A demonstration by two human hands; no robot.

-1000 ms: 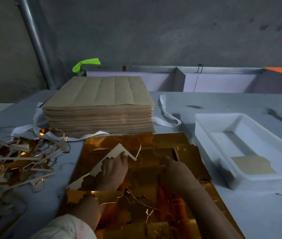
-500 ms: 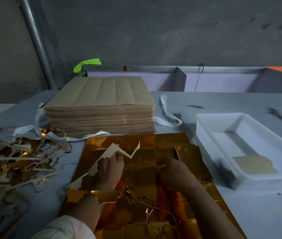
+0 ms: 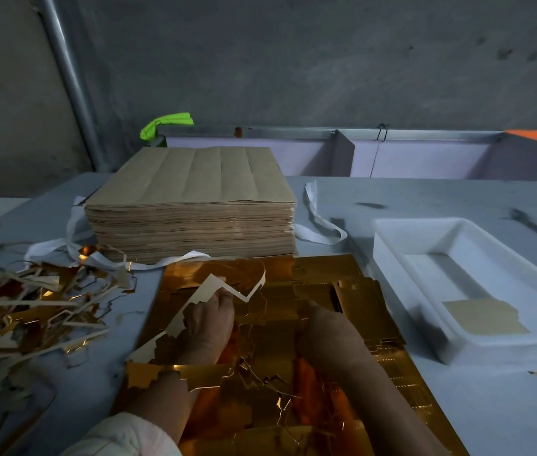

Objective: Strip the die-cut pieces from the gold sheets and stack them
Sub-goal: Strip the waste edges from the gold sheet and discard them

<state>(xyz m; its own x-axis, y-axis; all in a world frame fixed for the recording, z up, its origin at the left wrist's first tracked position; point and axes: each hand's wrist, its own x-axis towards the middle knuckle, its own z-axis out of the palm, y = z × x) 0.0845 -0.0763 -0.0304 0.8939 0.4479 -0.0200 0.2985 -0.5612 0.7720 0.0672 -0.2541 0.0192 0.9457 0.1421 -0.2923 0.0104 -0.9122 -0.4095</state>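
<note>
Gold sheets [image 3: 309, 274]: mirror-bright foil face, flat, die-cut lines visible, laid on the grey table [image 3: 457, 199] at the near edge. A waste strip [image 3: 214, 284], matt and pale on its back, jagged and stepped in outline, is lifted clear of the top sheet. A square stack of brown sheets [image 3: 191, 205], dull and creased in parallel folds, is set just behind. Tangled offcuts [image 3: 30, 307] are heaped to the left. A white plastic tray [image 3: 392, 238] is placed to the right, with one pale piece [image 3: 484, 315] in it.

Against the frame a second earlier, the strip's tip and the left hand [image 3: 209, 319] are displaced slightly leftward; stack and tray are unchanged.

The strip is pinched in the curled fingers of the left hand and arches above and beyond it. The right hand [image 3: 323, 327] is laid on the gold sheet; its fingertips are hidden, so pressing or pinching cannot be told.
</note>
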